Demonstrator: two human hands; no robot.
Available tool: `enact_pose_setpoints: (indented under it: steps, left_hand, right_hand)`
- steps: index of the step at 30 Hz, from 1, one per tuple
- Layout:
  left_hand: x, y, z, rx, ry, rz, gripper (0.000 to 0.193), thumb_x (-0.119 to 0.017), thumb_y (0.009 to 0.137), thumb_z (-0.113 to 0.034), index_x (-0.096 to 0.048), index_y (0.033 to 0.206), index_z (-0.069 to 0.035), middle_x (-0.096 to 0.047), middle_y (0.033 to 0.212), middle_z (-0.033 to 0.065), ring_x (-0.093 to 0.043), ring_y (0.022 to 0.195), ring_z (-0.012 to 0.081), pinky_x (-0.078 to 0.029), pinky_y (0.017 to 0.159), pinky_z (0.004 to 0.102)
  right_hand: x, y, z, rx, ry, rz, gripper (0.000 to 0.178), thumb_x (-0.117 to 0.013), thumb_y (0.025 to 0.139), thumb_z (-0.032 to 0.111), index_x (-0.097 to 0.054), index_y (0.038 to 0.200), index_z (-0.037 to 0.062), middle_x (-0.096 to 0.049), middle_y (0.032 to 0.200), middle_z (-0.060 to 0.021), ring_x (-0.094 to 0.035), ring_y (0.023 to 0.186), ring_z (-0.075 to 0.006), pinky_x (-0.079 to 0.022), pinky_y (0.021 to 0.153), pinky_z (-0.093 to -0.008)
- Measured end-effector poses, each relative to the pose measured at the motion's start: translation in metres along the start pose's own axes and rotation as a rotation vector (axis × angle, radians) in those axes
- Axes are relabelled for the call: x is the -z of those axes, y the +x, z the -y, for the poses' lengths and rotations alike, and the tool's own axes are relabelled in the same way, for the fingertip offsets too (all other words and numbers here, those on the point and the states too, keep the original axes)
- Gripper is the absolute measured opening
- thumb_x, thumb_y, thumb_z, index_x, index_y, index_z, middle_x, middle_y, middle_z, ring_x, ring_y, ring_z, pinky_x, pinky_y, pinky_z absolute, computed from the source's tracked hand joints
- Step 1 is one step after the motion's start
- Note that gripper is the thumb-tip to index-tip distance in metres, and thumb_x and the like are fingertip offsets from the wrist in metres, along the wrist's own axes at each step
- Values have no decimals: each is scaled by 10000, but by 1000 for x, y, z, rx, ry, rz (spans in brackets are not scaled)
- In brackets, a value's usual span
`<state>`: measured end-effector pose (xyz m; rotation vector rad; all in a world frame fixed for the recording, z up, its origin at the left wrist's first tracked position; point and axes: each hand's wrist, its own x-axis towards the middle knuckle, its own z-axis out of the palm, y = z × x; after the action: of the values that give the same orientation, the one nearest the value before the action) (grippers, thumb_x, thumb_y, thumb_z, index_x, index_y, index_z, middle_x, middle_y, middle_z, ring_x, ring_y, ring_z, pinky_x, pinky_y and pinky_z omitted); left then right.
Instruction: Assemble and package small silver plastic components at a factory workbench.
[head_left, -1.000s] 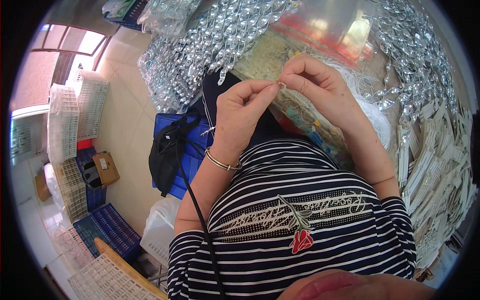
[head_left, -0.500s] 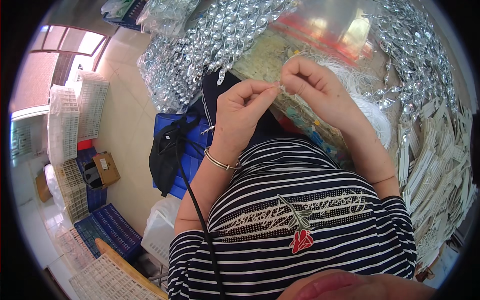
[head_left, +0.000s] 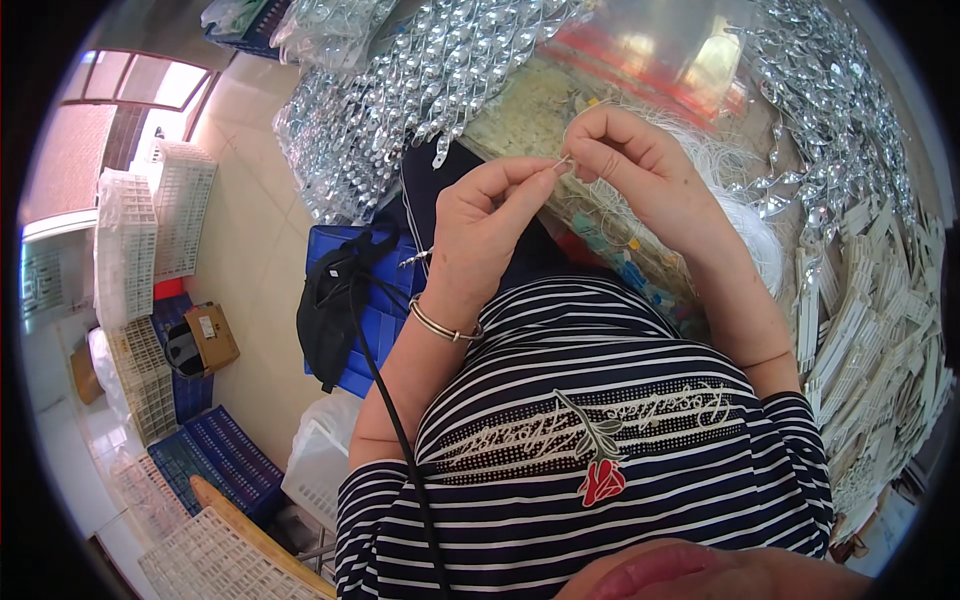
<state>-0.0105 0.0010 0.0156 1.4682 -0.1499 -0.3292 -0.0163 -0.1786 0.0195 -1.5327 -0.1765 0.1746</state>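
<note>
My left hand (head_left: 490, 220) and my right hand (head_left: 645, 175) meet fingertip to fingertip above the worktable edge, both pinched closed. Between their tips shows a short bit of thin white string (head_left: 566, 162); the rest of it there is hidden by my fingers. Beside my left wrist, above the bangle, a small twisted silver piece (head_left: 413, 260) sticks out, with a pale thread close to it. Under and past my right hand lies a bundle of loose white strings (head_left: 745, 235). Strands of shiny silver beads (head_left: 440, 80) hang at the table's far left edge.
More silver strands (head_left: 840, 100) heap at the far right, above a pile of white strips (head_left: 870, 350). A red-edged clear plastic sheet (head_left: 660, 50) lies at the back. Left are a blue stool-like thing (head_left: 345, 370) with a black bag (head_left: 330, 310), a carton (head_left: 212, 338) and stacked crates (head_left: 185, 210).
My right hand's thumb and index finger have straightened and come in against the left fingertips, so the string between them shows more plainly. My left hand has barely shifted.
</note>
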Motion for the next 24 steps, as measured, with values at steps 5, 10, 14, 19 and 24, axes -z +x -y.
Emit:
enact_pose_setpoints:
  steps: [5,10,14,19,24]
  left_hand:
    - [2,1,3,18,-68,11,160,-597,857,-48,-661,996,2,-597,754,-54,-307,512,-19,-194,447,151]
    - [2,2,4,24,-58,-15,146,-616,848,-54,-664,975,0,-590,739,-55,-316,512,-17,-202,448,153]
    - [2,2,4,18,5,-22,115,-642,835,-63,-672,930,-7,-588,729,-57,-378,545,-10,-257,476,151]
    - [10,2,9,5,44,92,119,-629,838,-45,-673,940,0,-626,798,-1,-532,686,46,-416,625,173]
    - [29,-1,22,-99,274,225,220,-622,829,-16,-643,1047,3,-646,940,38,-583,844,87,-458,752,210]
  right_hand:
    - [-2,1,-3,13,10,-1,104,-517,922,120,-558,940,26,-520,870,22,-472,791,-60,-403,738,-199]
    - [-2,2,-6,25,-49,-9,104,-510,925,117,-556,939,24,-519,880,19,-471,796,-60,-403,738,-199]
    - [-2,2,-4,57,-134,4,106,-505,926,117,-551,944,23,-519,881,17,-472,799,-59,-403,738,-199]
    - [1,0,2,39,92,-19,125,-480,944,148,-541,939,39,-535,861,7,-493,783,-60,-412,724,-202]
    - [12,2,12,0,293,-67,158,-436,970,217,-500,938,76,-564,816,-18,-524,688,-67,-410,645,-206]
